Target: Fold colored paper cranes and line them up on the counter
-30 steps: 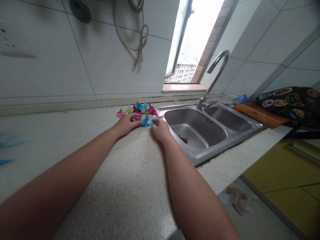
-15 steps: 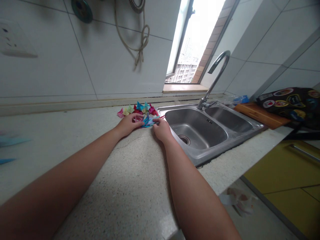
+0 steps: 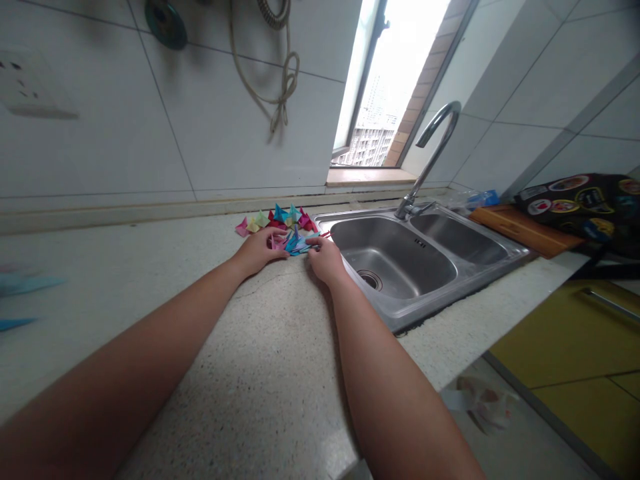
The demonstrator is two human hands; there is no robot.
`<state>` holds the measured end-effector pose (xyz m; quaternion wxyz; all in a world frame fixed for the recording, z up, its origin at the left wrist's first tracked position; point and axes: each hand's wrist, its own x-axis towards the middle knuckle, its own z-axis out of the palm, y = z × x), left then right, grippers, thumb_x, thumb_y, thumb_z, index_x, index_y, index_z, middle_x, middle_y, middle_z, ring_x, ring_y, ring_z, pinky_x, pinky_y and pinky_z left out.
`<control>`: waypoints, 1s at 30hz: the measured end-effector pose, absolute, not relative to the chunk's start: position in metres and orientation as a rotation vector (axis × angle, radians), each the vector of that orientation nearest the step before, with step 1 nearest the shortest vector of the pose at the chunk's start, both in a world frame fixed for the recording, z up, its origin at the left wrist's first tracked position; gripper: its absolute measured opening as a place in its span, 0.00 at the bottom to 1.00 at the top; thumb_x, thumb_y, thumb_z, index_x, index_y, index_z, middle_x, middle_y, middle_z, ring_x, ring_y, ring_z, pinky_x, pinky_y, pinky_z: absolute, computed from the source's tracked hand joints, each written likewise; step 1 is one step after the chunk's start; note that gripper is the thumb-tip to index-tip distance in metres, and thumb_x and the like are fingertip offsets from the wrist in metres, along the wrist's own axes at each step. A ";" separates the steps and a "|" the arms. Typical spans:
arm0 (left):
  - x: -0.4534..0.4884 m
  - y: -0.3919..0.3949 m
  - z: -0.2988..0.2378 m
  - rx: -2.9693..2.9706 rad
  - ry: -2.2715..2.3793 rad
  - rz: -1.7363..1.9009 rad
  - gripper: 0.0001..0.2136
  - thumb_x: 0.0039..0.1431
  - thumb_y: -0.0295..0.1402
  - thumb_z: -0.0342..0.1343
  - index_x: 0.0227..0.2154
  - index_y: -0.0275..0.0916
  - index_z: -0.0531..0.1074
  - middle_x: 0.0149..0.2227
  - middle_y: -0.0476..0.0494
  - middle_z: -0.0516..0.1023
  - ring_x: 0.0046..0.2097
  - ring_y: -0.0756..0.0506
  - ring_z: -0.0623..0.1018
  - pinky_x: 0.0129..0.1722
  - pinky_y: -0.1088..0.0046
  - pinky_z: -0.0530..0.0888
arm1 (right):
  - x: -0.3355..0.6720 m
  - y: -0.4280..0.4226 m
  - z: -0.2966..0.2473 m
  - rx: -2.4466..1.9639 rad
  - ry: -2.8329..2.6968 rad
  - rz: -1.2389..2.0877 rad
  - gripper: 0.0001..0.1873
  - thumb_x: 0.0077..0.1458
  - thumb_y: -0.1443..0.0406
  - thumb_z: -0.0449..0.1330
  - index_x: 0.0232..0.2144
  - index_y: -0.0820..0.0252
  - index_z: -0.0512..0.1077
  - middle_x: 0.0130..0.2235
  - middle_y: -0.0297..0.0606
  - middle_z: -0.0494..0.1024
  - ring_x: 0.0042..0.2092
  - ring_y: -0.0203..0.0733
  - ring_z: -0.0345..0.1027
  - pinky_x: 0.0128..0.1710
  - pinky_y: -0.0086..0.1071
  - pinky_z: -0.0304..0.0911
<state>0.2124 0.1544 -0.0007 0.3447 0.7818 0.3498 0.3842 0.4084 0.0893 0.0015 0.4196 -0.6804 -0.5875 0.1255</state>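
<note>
The left hand [image 3: 255, 252] curves around the pink end of the bunched folded papers [image 3: 299, 245] on the desk [image 3: 260, 373], thumb and fingers parted, though whether it grips cannot be told; a light touch would suit (hard pressing might flatten the points). The row of bright paper shapes [image 3: 281, 214] just behind is best left unbrushed. The right hand [image 3: 326, 259], its grip likewise unclear, touches the bunch's right end beside the sink [image 3: 399, 313] and should nudge gently.

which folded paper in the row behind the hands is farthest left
The pink paper at the row's left end, beside the pale yellow-green one; every other sits farther right.
</note>
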 end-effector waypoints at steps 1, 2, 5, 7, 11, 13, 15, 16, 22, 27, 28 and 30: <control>0.212 0.154 0.000 2.032 0.915 0.997 0.34 0.39 0.44 0.71 0.51 0.37 0.73 0.49 0.37 0.78 0.51 0.38 0.77 0.54 0.58 0.71 | 0.408 0.089 0.001 -1.705 -1.476 0.318 0.18 0.50 0.71 0.56 0.41 0.58 0.79 0.38 0.38 0.80 0.42 0.40 0.73 0.51 0.34 0.65; 0.212 0.153 0.000 2.034 0.923 1.000 0.34 0.39 0.44 0.71 0.51 0.37 0.72 0.49 0.37 0.78 0.51 0.37 0.77 0.54 0.58 0.70 | 0.409 0.089 0.001 -1.703 -1.479 0.318 0.18 0.50 0.71 0.56 0.41 0.58 0.79 0.38 0.38 0.80 0.41 0.40 0.73 0.51 0.34 0.65; 0.210 0.150 0.000 2.039 0.924 1.009 0.37 0.39 0.43 0.71 0.55 0.38 0.70 0.50 0.37 0.77 0.52 0.37 0.76 0.55 0.58 0.70 | 0.409 0.088 0.002 -1.693 -1.476 0.300 0.18 0.49 0.71 0.55 0.41 0.57 0.78 0.38 0.37 0.79 0.40 0.40 0.72 0.48 0.33 0.65; 0.208 0.148 -0.001 2.035 0.925 1.008 0.39 0.39 0.42 0.71 0.57 0.39 0.67 0.51 0.37 0.77 0.52 0.37 0.76 0.55 0.58 0.69 | 0.409 0.088 0.003 -1.679 -1.454 0.284 0.17 0.49 0.71 0.54 0.40 0.57 0.77 0.38 0.36 0.79 0.38 0.39 0.71 0.46 0.33 0.65; 0.202 0.143 -0.002 2.053 0.960 0.978 0.41 0.40 0.41 0.70 0.60 0.39 0.64 0.52 0.37 0.76 0.50 0.38 0.77 0.52 0.59 0.71 | 0.411 0.088 0.004 -1.641 -1.355 0.284 0.17 0.48 0.72 0.53 0.40 0.59 0.72 0.38 0.37 0.78 0.38 0.40 0.71 0.41 0.31 0.64; 0.197 0.139 -0.001 2.099 0.991 0.958 0.41 0.42 0.41 0.69 0.61 0.39 0.63 0.52 0.37 0.76 0.47 0.39 0.78 0.50 0.60 0.72 | 0.412 0.089 0.004 -1.638 -1.311 0.299 0.17 0.47 0.72 0.53 0.41 0.60 0.71 0.38 0.38 0.78 0.38 0.40 0.71 0.41 0.31 0.64; 0.192 0.136 -0.001 2.111 1.016 0.944 0.40 0.44 0.42 0.68 0.62 0.39 0.62 0.48 0.38 0.77 0.42 0.41 0.79 0.46 0.62 0.73 | 0.414 0.090 0.003 -1.645 -1.286 0.311 0.16 0.47 0.72 0.53 0.40 0.60 0.71 0.38 0.38 0.78 0.38 0.40 0.71 0.41 0.31 0.64; 0.191 0.136 -0.001 2.094 1.018 0.945 0.39 0.46 0.42 0.67 0.62 0.39 0.61 0.46 0.39 0.78 0.40 0.43 0.78 0.43 0.63 0.74 | 0.415 0.090 0.003 -1.652 -1.283 0.316 0.15 0.48 0.71 0.53 0.39 0.60 0.71 0.38 0.38 0.79 0.39 0.40 0.72 0.42 0.32 0.64; 0.190 0.138 -0.005 2.032 1.003 1.002 0.34 0.49 0.43 0.65 0.58 0.37 0.64 0.39 0.42 0.77 0.37 0.45 0.77 0.40 0.65 0.75 | 0.416 0.092 0.000 -1.706 -1.319 0.329 0.14 0.49 0.69 0.54 0.37 0.60 0.76 0.37 0.38 0.80 0.40 0.42 0.73 0.45 0.34 0.65; 0.192 0.139 -0.003 2.032 0.977 1.001 0.32 0.48 0.44 0.66 0.55 0.37 0.66 0.43 0.38 0.77 0.44 0.42 0.78 0.42 0.65 0.76 | 0.416 0.095 -0.003 -1.697 -1.329 0.360 0.16 0.50 0.69 0.54 0.40 0.61 0.78 0.38 0.39 0.80 0.40 0.42 0.73 0.47 0.35 0.66; 0.192 0.140 -0.003 2.032 0.970 1.010 0.32 0.48 0.44 0.66 0.54 0.37 0.66 0.45 0.37 0.77 0.46 0.41 0.77 0.42 0.65 0.76 | 0.416 0.096 -0.003 -1.697 -1.329 0.368 0.16 0.50 0.69 0.54 0.40 0.61 0.78 0.38 0.39 0.80 0.40 0.42 0.74 0.47 0.35 0.66; 0.192 0.141 -0.004 2.041 0.969 1.023 0.30 0.48 0.44 0.66 0.52 0.37 0.68 0.47 0.36 0.77 0.47 0.40 0.77 0.42 0.64 0.76 | 0.417 0.097 -0.004 -1.698 -1.333 0.384 0.16 0.50 0.69 0.55 0.40 0.61 0.78 0.38 0.40 0.81 0.40 0.43 0.74 0.48 0.36 0.66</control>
